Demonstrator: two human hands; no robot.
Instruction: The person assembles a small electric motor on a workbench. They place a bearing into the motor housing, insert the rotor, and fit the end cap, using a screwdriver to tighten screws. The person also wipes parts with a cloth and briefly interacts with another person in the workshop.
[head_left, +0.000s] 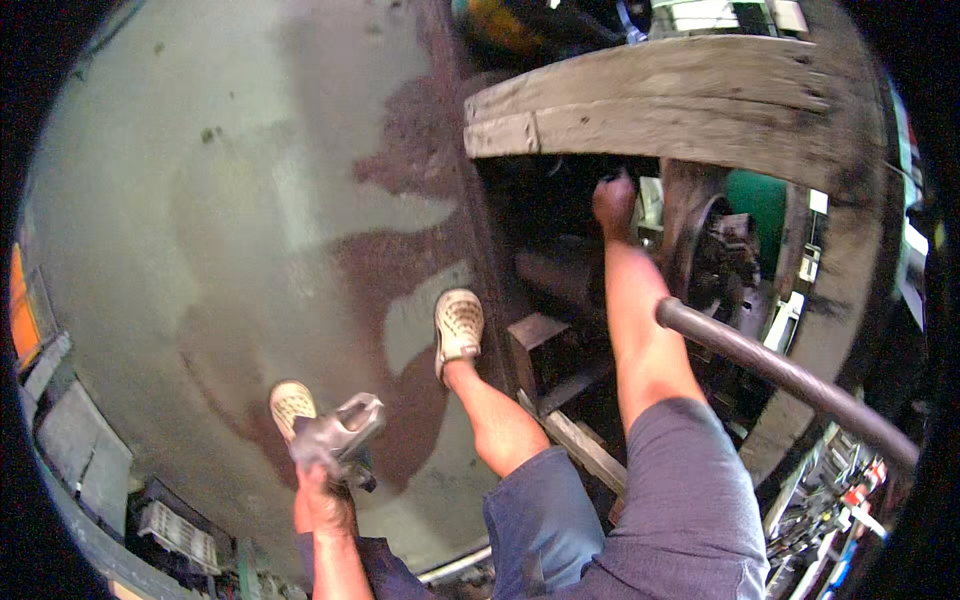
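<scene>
My left hand [327, 500], at the lower left, is wrapped round a blurred grey metal tool [343, 430] with a blocky head; its exact kind is unclear. The tool is held over the floor, in front of one beige clog [292, 402]. My right arm stretches forward into a dark gap, and my right hand [614, 203] is closed there, just below a thick weathered wooden beam [650, 100]. Whatever lies in its fingers is lost in shadow. Beside that hand stand a pale upright piece [650, 205] and a rusty brown part [690, 200].
A dark metal bar [790, 370] slants past my right forearm. Greasy machinery [730, 250] and a green panel [756, 215] lie beyond. Stained concrete floor [270, 200] spreads left, under my other beige clog [459, 325]. Mixed tools [835, 500] crowd the lower right; a pale crate [178, 535] sits lower left.
</scene>
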